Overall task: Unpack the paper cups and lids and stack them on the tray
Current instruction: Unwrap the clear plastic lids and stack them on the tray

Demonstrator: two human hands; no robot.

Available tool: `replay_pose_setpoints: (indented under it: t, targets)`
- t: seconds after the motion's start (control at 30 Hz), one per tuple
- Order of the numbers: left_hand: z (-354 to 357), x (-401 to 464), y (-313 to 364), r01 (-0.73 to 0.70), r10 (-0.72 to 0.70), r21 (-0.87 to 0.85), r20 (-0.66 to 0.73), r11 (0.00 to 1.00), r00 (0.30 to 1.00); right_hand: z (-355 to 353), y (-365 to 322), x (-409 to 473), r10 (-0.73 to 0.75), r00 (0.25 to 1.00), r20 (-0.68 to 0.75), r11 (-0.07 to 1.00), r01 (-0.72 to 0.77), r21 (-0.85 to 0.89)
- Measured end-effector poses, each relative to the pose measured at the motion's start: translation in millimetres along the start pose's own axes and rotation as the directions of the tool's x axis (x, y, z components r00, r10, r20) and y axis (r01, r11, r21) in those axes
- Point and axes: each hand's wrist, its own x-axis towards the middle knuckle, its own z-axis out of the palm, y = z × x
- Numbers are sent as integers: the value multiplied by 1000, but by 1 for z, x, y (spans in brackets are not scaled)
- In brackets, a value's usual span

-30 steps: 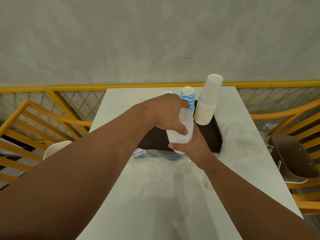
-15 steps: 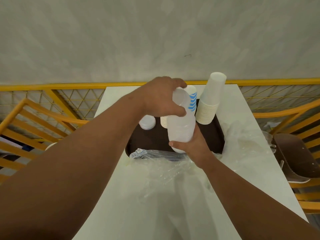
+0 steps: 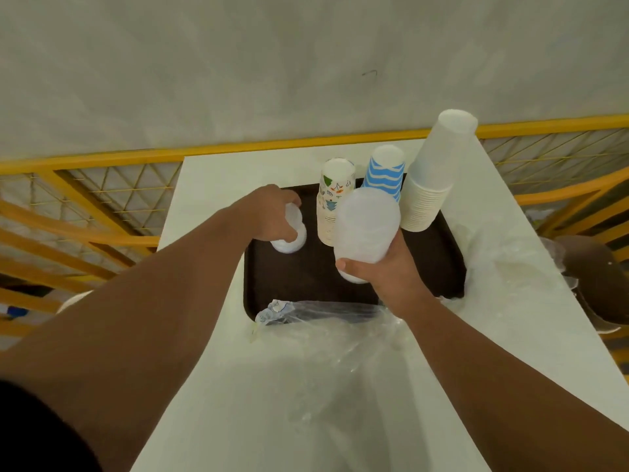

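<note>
A long white table (image 3: 211, 386) runs away from the person toward a pale wall (image 3: 238, 63), with a yellow railing (image 3: 102, 161) along its far end and down both sides. Taking the dark brown tray (image 3: 306, 277) as the mark: it sits on the far half of the table, and crumpled clear plastic wrapping (image 3: 333, 338) lies against its near edge and spreads down the table from there, with more of the same wrapping (image 3: 503, 264) heaped off its right side. Beyond that heap, off the table, a brown chair seat (image 3: 599, 277) shows.

On the tray's far right corner stands the tallest thing, a stack of plain white paper cups (image 3: 432, 178), upside down and leaning a little to the right. Just left of it, along the tray's far edge, is a shorter stack of blue-and-white wavy cups (image 3: 384, 172), and left again a stack of cups printed with small coloured pictures (image 3: 332, 202), both upside down too.

Above the middle of the tray the right hand (image 3: 384, 270) grips a stack of translucent white lids (image 3: 366, 226) from below, fingers and thumb curled round its lower end, the stack tilted up toward the viewer and partly hiding the blue cups. At the tray's left edge the left hand (image 3: 272, 216) reaches down, its fingers closed on the top of a small pile of lids (image 3: 289, 238) that rests on the tray surface, well apart from the stack in the other hand.
</note>
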Motion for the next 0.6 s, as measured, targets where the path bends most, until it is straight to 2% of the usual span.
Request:
replay_pose_setpoints:
  t: [0.23,0.6]
  targets:
    - [34,33,-14,-43,36,97,72,994,997,0,10,2,-13,1000,-19,999,14,52]
    - [53,46,-22,1,-12,90,126,996,992,-1,10,0,-35,999,3,999,35,20]
